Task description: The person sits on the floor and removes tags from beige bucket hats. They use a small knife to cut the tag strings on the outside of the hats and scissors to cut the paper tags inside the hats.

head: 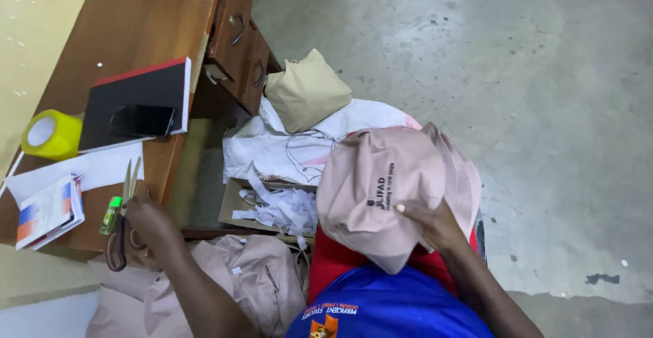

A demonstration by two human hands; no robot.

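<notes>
Under our right hand (pixel 435 226) we pinch a soft, light pink cap (pixel 381 188), best held at its crown; our left hand (pixel 146 219) fingers close on stiff scissors (pixel 122 222) at the counter (pixel 136 18) edge.

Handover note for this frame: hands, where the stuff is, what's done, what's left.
Left hand: on the handles of the scissors, which lie at the wooden desk edge, blades pointing away; not lifted.
Right hand: gripping a pink cap on the lap, thumb on its crown.
Nearby: green lighter beside the scissors, yellow tape roll, phone on a black notebook. More pink caps piled below the desk; paper scraps in a cardboard tray.
Done: cap in hand.
Left: scissors not yet brought to the cap.
</notes>
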